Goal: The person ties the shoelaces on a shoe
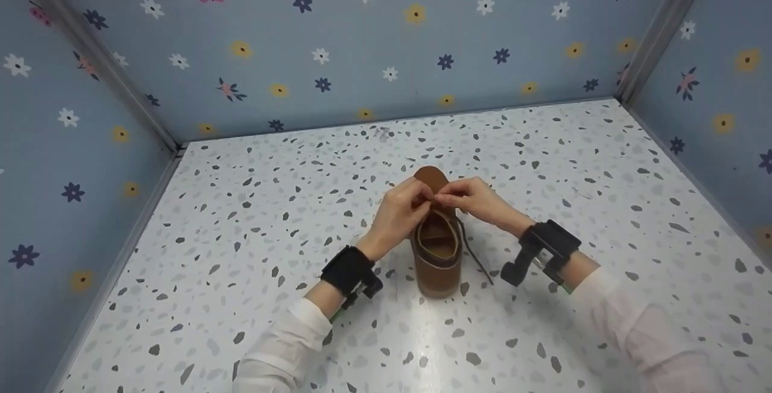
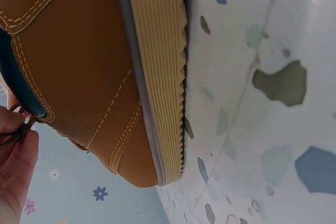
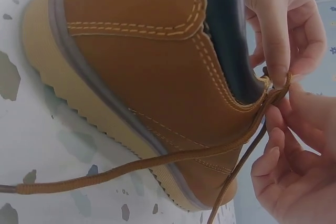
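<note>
A brown leather shoe with a tan ridged sole stands upright on the speckled surface, its toe pointing away from me. Both hands meet over the top of its lacing. My left hand pinches the brown shoelace from the left side. From the right, my right hand pinches the same lace close to the left fingertips. In the right wrist view, a long end of the shoelace hangs down across the shoe's side. Fingers partly hide how the lace is looped.
The white speckled tabletop spreads around the shoe. Blue flowered panels enclose it at the back and on both sides. Black straps with devices sit on both wrists.
</note>
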`<act>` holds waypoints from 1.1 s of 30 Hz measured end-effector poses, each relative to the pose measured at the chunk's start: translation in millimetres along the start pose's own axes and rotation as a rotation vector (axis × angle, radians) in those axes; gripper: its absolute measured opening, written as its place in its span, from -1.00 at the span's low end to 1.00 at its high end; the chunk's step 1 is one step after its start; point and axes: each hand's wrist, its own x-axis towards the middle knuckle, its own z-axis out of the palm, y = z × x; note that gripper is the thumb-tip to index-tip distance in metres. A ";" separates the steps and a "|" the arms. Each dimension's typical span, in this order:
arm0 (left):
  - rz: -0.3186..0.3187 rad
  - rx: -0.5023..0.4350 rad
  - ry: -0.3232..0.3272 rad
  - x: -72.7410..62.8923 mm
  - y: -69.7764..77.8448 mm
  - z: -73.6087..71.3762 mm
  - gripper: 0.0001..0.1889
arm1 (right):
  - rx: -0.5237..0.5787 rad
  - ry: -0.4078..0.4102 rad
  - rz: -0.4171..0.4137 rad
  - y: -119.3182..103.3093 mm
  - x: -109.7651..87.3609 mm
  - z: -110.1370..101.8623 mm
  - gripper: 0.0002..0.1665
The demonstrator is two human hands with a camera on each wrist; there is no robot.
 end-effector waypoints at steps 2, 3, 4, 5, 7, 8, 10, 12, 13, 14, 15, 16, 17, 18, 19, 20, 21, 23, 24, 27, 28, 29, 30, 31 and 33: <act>-0.002 -0.002 0.002 -0.4 -0.2 0.3 -0.81 | 0.004 0.001 0.014 0.1 -0.2 0.4 -0.79; -0.003 -0.002 0.003 -0.6 -0.4 0.6 -0.81 | 0.010 0.001 0.017 0.0 -0.2 0.6 -0.79; -0.004 0.001 0.005 -0.6 -0.8 0.6 -0.81 | 0.015 0.001 0.020 -0.4 -0.1 0.5 -0.79; -0.004 0.006 0.007 -0.5 -1.1 0.7 -0.82 | 0.016 0.000 0.021 -0.9 0.0 0.6 -0.79; -0.005 0.027 0.013 -0.4 -1.7 0.6 -0.82 | 0.020 0.001 0.026 -1.4 -0.1 0.6 -0.79; -0.006 0.039 0.016 -0.4 -1.8 0.5 -0.82 | 0.022 0.001 0.025 -1.1 0.0 0.8 -0.79; -0.009 0.068 0.019 -0.6 -2.4 0.1 -0.82 | 0.017 -0.001 0.024 -1.0 0.1 1.2 -0.80; -0.013 0.087 0.019 -1.0 -2.5 -0.5 -0.82 | 0.012 0.004 0.024 -0.6 0.2 1.6 -0.81; -0.016 0.092 0.019 -1.3 -2.8 -0.8 -0.82 | 0.012 0.007 0.023 -0.8 -0.1 1.7 -0.81; -0.019 0.095 0.019 -1.4 -3.1 -1.1 -0.82 | 0.007 0.010 0.020 -0.5 -0.1 1.9 -0.80; -0.020 0.096 0.019 -1.8 -3.4 -1.5 -0.83 | 0.003 0.015 0.019 -0.6 -0.4 1.9 -0.80; -0.020 0.093 0.021 -2.1 -3.7 -1.9 -0.83 | 0.002 0.022 0.018 -0.6 -0.6 1.9 -0.80; -0.017 0.087 0.024 -2.2 -3.8 -2.3 -0.84 | 0.000 0.030 0.013 -0.3 -0.8 1.9 -0.80; -0.013 0.078 0.027 -2.7 -4.2 -2.8 -0.84 | -0.001 0.038 0.007 -0.7 -1.1 2.0 -0.80; -0.008 0.067 0.032 -2.9 -4.5 -3.2 -0.85 | -0.003 0.047 -0.001 -1.1 -1.3 1.9 -0.80; -0.001 0.053 0.038 -3.1 -4.7 -3.7 -0.86 | -0.006 0.056 -0.008 -1.4 -1.5 2.0 -0.79; 0.004 0.035 0.044 -3.3 -4.9 -4.2 -0.87 | -0.004 0.066 -0.013 -2.3 -1.7 1.9 -0.79; 0.017 0.001 0.056 -3.5 -5.5 -4.9 -0.89 | 0.001 0.082 -0.025 -4.4 -2.1 1.7 -0.78; 0.023 -0.011 0.061 -3.6 -5.8 -5.3 -0.90 | 0.008 0.086 -0.022 -9.4 -3.5 1.3 -0.78; 0.030 -0.039 0.072 -3.2 -6.2 -6.2 -0.91 | 0.025 0.086 -0.001 -26.9 -8.6 -0.2 -0.77; 0.030 -0.043 0.073 -3.1 -6.5 -6.2 -0.91 | 0.034 0.082 0.008 -32.2 -10.4 -0.7 -0.77; 0.028 -0.046 0.074 -3.1 -6.9 -6.3 -0.91 | 0.048 0.078 0.018 -37.4 -11.8 -1.1 -0.77; 0.026 -0.049 0.074 -3.2 -7.2 -6.4 -0.91 | 0.062 0.073 0.029 -41.8 -13.2 -1.7 -0.77; 0.023 -0.051 0.073 -3.2 -7.4 -6.5 -0.91 | 0.076 0.069 0.037 -42.5 -13.5 -2.0 -0.76; 0.015 -0.052 0.073 -3.6 -8.1 -6.6 -0.91 | 0.110 0.055 0.054 -41.8 -13.5 -2.7 -0.75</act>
